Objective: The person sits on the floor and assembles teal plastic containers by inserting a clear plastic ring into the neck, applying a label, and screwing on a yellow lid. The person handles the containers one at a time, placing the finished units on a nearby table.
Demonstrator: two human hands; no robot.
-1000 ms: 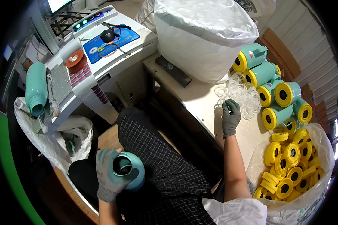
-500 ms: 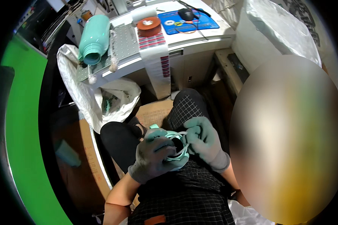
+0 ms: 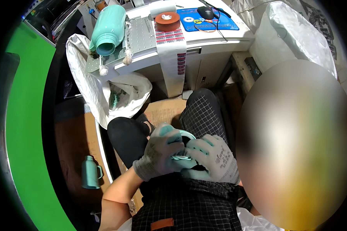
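Over my lap, my left hand (image 3: 164, 150), in a grey glove with mint-coated fingers, wraps round a mint-green round plastic part (image 3: 187, 134). Its curved rim and dark opening show between the two hands. My right hand (image 3: 214, 158), gloved alike, curls its fingers over the near right side of the same part. My hands cover most of the part, and the pale ring at its opening is mostly hidden.
A mint-green bottle (image 3: 111, 25) lies on a perforated metal plate (image 3: 139, 36). Beside it are an orange tape roll (image 3: 168, 21), a label strip (image 3: 171, 57) and a mouse (image 3: 205, 12). White sacks (image 3: 90, 96) flank the desk. At left, a green handled jug (image 3: 90, 173) is over brown cardboard.
My right hand has come in from the pale ring's side to lie over the part's opening. The jug at left, blurred before, is now sharp and lower right. The view has shifted slightly.
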